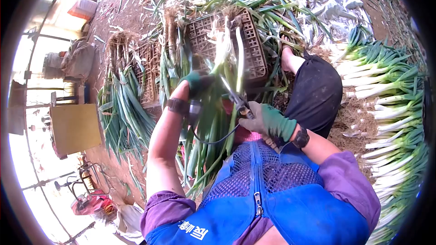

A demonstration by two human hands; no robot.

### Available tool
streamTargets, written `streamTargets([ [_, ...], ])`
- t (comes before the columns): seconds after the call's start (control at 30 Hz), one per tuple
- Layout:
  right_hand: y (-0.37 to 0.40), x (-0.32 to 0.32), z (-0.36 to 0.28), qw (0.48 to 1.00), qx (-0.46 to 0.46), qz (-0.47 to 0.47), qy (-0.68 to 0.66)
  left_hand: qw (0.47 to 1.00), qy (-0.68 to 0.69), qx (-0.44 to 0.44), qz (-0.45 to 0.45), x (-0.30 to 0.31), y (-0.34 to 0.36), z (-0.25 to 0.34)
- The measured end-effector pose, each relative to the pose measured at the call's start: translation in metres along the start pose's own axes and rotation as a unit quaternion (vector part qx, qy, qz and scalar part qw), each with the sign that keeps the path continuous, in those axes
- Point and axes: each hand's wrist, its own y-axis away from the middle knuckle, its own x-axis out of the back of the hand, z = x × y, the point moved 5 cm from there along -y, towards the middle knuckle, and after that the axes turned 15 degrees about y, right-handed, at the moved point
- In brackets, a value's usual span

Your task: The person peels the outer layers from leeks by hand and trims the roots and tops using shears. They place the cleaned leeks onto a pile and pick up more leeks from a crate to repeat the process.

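The leek stalks [240, 59] look smooth and glossy; the plastic crate [253, 31] (dusty-looking) matt; the vest [313, 213] meshed cloth.

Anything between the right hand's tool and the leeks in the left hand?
Nothing visible. The tool in the right hand points toward the leeks in the left hand; the crate lies beyond, not between.

Held green leaves [210, 109] partly blurred

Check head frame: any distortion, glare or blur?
Head view: strong fisheye curvature, black corners; head view: bright white framed wall panels at left look washed out; head view: green-gloved left hand and long green leek leaves below it look smeared, likely by motion.
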Motion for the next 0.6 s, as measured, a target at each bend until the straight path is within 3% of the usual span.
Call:
streamTargets([
  [0.03,0.000,0.001,0.000,0.999,0.023,0.014,-0.029,1.000,-0.001,0.010,0.003,-0.004,0.014,0.014],
  [0.13,-0.020,0.012,0.006,0.997,-0.027,0.075,0.009,0.982,-0.112,-0.135,-0.067,0.003,0.009,0.015],
  [0.2,-0.030,0.013,0.009,0.997,-0.030,0.062,-0.038,0.955,-0.186,-0.203,-0.108,0.007,0.015,0.019],
  [0.23,-0.031,0.013,0.006,0.997,-0.024,0.062,-0.030,0.952,-0.191,-0.211,-0.109,0.009,0.023,0.021],
  [0.33,-0.024,0.002,-0.005,1.000,0.016,-0.002,0.011,0.989,-0.005,-0.110,-0.096,0.019,0.030,0.006],
  [0.37,-0.021,0.000,-0.007,0.999,0.022,-0.001,0.023,0.991,-0.013,-0.106,-0.087,0.020,0.036,0.004],
  [0.4,-0.019,0.000,-0.010,0.999,0.029,0.001,0.035,0.966,-0.117,-0.197,-0.117,0.019,0.035,-0.002],
  [0.47,-0.030,0.014,-0.015,0.999,0.001,-0.011,-0.037,0.856,-0.313,-0.397,-0.110,0.018,0.039,-0.012],
  [0.5,-0.046,0.018,-0.007,0.999,0.023,0.043,-0.014,0.855,-0.256,-0.430,-0.139,0.013,0.039,-0.022],
  [0.53,-0.056,0.023,-0.010,0.995,0.033,0.022,-0.091,0.964,-0.071,-0.176,-0.184,0.004,0.036,-0.036],
  [0.57,-0.072,0.028,-0.012,0.995,0.067,0.034,-0.070,0.982,0.139,0.066,-0.105,-0.001,0.042,-0.053],
  [0.6,-0.090,0.031,-0.015,0.993,0.101,0.045,-0.049,0.980,0.003,-0.113,-0.163,0.000,0.028,-0.065],
])
